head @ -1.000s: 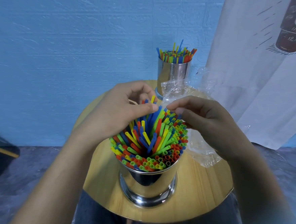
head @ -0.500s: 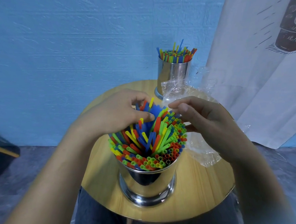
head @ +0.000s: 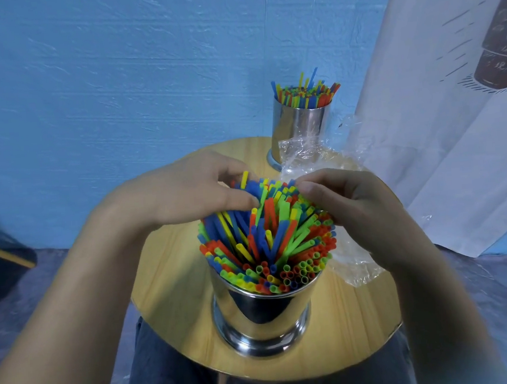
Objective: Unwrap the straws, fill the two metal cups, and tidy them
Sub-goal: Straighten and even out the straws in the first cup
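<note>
Standing at the front of the round wooden bench point(head: 175, 287), the near metal cup point(head: 266, 314) is packed with coloured straws point(head: 267, 241) that fan out above its rim. The left hand point(head: 186, 193) curls its fingers point(head: 226, 169) round the straws on the cup's far left side. The right hand point(head: 358, 208) pinches those on its far right. Behind that cup stands the second metal cup point(head: 300, 125), also full. A clear wrapper point(head: 353, 265) lies just right of the near cup.

no legible text; small marks on brown cup print point(head: 499, 63), white cloth point(head: 442, 160), too blurred.
</note>
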`<state>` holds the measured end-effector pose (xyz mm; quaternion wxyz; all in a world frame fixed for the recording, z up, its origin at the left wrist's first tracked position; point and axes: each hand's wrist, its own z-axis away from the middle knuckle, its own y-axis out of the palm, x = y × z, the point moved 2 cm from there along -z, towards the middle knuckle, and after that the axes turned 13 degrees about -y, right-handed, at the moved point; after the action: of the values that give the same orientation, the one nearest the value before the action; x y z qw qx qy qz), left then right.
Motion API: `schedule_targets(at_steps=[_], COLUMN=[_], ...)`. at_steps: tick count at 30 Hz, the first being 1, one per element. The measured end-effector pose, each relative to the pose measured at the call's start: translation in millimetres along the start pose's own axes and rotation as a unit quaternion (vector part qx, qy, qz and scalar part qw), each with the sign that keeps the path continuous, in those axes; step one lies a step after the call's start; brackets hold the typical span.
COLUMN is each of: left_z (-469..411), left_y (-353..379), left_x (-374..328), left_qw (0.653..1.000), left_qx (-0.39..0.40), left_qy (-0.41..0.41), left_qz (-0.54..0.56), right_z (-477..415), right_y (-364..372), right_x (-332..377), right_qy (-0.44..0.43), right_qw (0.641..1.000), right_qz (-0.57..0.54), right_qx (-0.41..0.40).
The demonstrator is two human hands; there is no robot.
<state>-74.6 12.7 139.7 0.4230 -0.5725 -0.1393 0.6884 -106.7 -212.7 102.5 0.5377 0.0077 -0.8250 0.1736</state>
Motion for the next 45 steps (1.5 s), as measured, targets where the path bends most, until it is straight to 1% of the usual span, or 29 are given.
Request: schedule_targets(at_steps=[3, 12, 15, 18, 21, 24, 27, 31, 37, 42, 45], left_z=[-5, -5, -4, -3, -4, -5, -6, -9, -9, -6, -6], left_y=[6, 11, 13, 14, 15, 15, 15, 14, 14, 15, 14], left_x=[-1, 2, 5, 7, 7, 5, 1, -1, 1, 1, 3], left_qw=[1.000, 0.992, 0.989, 0.987, 0.987, 0.989, 0.992, 0.994, 0.993, 0.992, 0.994], left_qx=[0.010, -0.080, -0.089, -0.083, -0.060, -0.031, -0.006, -0.024, -0.041, -0.023, -0.020], left_qy=[-0.001, 0.010, 0.009, 0.007, 0.018, 0.029, 0.022, 0.015, 0.007, 0.015, 0.007], left_qz=[0.013, 0.101, 0.119, 0.140, 0.148, 0.138, 0.123, 0.104, 0.114, 0.120, 0.108], right_z=[-2, -3, -4, -5, -6, -6, -6, -5, -4, -2, 3], right_y=[1, 3, 5, 6, 7, 7, 7, 7, 6, 5, 3], right_x=[0, -3, -3, -4, -5, -4, -4, -2, -3, -5, -3], right_qy=[-0.001, -0.013, -0.015, -0.017, -0.018, -0.018, -0.018, -0.022, -0.023, -0.020, -0.017], right_qw=[1.000, 1.000, 1.000, 1.000, 0.999, 0.999, 0.999, 0.999, 0.998, 0.999, 0.999], right_qz=[0.006, 0.001, -0.013, -0.019, -0.026, -0.033, -0.035, -0.039, -0.042, -0.002, -0.001], right_qx=[0.000, -0.001, -0.002, -0.012, -0.021, -0.025, -0.023, -0.025, -0.037, -0.041, -0.035])
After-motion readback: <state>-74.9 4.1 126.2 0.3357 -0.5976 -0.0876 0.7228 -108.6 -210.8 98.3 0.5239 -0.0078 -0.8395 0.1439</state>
